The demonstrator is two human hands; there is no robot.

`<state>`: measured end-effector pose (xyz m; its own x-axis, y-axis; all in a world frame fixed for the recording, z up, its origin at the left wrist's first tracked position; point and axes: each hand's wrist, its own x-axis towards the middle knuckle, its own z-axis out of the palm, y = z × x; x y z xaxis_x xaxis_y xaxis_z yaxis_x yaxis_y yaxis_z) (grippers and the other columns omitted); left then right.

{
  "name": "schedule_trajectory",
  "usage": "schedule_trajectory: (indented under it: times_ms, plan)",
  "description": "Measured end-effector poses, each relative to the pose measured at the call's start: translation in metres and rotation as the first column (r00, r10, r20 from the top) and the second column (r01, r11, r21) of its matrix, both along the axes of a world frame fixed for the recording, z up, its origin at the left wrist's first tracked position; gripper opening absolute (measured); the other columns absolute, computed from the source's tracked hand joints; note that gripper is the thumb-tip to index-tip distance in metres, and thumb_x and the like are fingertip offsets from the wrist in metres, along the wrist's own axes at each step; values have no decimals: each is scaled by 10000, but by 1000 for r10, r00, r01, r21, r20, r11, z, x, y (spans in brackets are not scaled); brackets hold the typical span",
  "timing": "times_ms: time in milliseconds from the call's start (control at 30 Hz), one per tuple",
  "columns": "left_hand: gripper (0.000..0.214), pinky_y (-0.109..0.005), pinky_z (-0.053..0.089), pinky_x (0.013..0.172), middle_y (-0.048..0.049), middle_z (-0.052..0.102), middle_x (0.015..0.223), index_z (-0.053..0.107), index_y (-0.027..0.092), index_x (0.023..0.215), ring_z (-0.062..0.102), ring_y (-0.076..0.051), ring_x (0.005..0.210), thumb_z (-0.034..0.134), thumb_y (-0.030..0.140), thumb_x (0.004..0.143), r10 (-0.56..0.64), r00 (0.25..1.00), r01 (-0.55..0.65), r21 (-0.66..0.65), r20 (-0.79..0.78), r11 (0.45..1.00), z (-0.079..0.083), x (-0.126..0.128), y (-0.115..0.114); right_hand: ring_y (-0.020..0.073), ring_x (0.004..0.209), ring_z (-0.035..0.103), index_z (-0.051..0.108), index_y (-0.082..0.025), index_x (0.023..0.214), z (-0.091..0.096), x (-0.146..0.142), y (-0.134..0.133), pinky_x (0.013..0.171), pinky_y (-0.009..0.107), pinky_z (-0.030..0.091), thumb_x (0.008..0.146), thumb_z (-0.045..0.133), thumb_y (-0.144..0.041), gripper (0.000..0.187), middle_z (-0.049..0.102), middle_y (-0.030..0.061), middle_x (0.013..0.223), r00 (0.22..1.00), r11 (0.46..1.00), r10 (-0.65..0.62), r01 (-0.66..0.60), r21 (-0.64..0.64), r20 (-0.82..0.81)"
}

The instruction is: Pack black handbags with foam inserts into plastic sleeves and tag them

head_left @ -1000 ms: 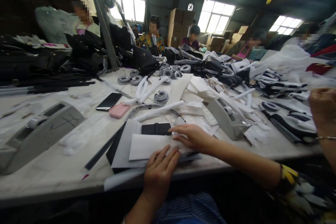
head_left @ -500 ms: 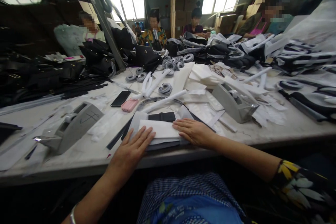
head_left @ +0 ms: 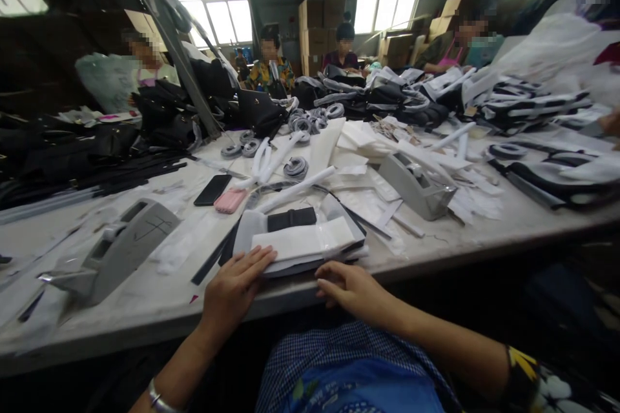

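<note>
A black bag [head_left: 356, 222] lies at the table's front edge, partly covered with pale wrapping, and a dark strap band [head_left: 290, 219] crosses its far side. A folded white foam sheet [head_left: 300, 242] rests on top of it. My left hand [head_left: 235, 277] lies on the near left corner of the bag and sheet, fingers stretched out and gripping nothing. My right hand [head_left: 351, 287] hovers at the front edge of the table just below the bag, fingers loosely bent and apart, with nothing seen in it.
Grey tape dispensers stand left [head_left: 130, 245] and right [head_left: 416, 186] of the bag. A black phone [head_left: 212, 190] and a pink case [head_left: 229, 201] lie behind. White sheets [head_left: 351, 148], wrapped strap coils [head_left: 295, 168] and piled black bags [head_left: 261, 110] spread farther back. Several people work across the table.
My right hand has come off the white sheet and moved back toward me, to the table edge. My left hand has slid slightly back to the sheet's left end.
</note>
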<state>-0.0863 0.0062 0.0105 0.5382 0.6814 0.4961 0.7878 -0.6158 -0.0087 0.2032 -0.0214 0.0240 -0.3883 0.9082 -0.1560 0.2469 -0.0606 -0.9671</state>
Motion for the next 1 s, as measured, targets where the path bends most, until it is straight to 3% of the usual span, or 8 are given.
schedule_trajectory:
  times_ms: [133, 200, 267, 400, 600, 833, 933, 1000]
  plan:
    - [411, -347, 542, 973, -13, 647, 1341, 562, 275, 1370, 641, -205, 1195, 537, 266, 960, -9, 1000, 9, 1, 24, 1000, 1, -2, 2, 196, 1010, 646, 685, -195, 855, 4, -4, 5, 956, 341, 527, 711, 837, -378, 278, 665, 26, 947, 909, 915, -98, -78, -397, -406]
    - [393, -329, 551, 959, -10, 657, 1329, 582, 284, 1353, 655, -203, 1172, 538, 320, 964, -6, 999, 7, -14, 41, 1000, 1, -4, 4, 194, 1061, 620, 699, -196, 852, 6, -9, 6, 1033, 348, 463, 653, 883, -318, 297, 648, 21, 954, 815, 864, -172, -145, -483, -553]
    - [391, -315, 563, 931, -7, 668, 1315, 591, 297, 1342, 671, -204, 1145, 534, 386, 966, 3, 998, -2, -18, 57, 1000, -1, -6, 5, 182, 1037, 607, 702, -191, 820, 4, -20, 3, 1049, 341, 423, 641, 891, -294, 280, 631, 12, 914, 745, 862, -233, -139, -487, -625]
    - [447, -311, 551, 929, -22, 656, 1334, 532, 297, 1405, 675, -215, 1133, 537, 397, 969, 25, 997, -30, 71, 66, 997, -10, -7, 4, 170, 960, 590, 700, -177, 755, -2, -46, -4, 1051, 348, 370, 639, 896, -316, 267, 596, -6, 810, 743, 931, -221, -31, -363, -632]
    - [709, -418, 484, 976, -130, 560, 1434, 243, 240, 1562, 606, -304, 1232, 597, 234, 947, 154, 988, -149, 273, 0, 951, -23, 10, -4, 258, 1353, 440, 734, -188, 780, 15, -59, 4, 1161, 374, 289, 576, 933, -390, 349, 525, 56, 1290, 711, 982, -117, -22, -188, -694]
    - [720, -414, 485, 906, -152, 540, 1444, 265, 205, 1557, 632, -325, 1187, 620, 294, 937, 205, 979, -188, 333, -15, 924, -25, 17, -1, 266, 1391, 433, 745, -198, 855, 8, -54, 13, 1161, 371, 327, 603, 908, -453, 394, 449, 72, 1423, 777, 995, -20, -47, -90, -629]
    - [688, -359, 492, 872, -113, 573, 1419, 293, 233, 1548, 654, -281, 1158, 615, 242, 940, 193, 981, -191, 336, 28, 922, -22, 12, 2, 245, 1293, 546, 753, -199, 949, 3, -35, 27, 1099, 362, 414, 733, 822, -456, 343, 524, 89, 1408, 899, 993, 114, -91, 76, -424]
    - [674, -344, 498, 863, -92, 579, 1417, 304, 257, 1543, 657, -267, 1154, 607, 219, 942, 194, 979, -205, 318, 68, 925, -18, 9, 3, 201, 1109, 656, 751, -192, 983, 2, -14, 47, 1009, 333, 484, 866, 706, -383, 228, 674, 80, 1213, 992, 963, 76, -47, 267, -100]
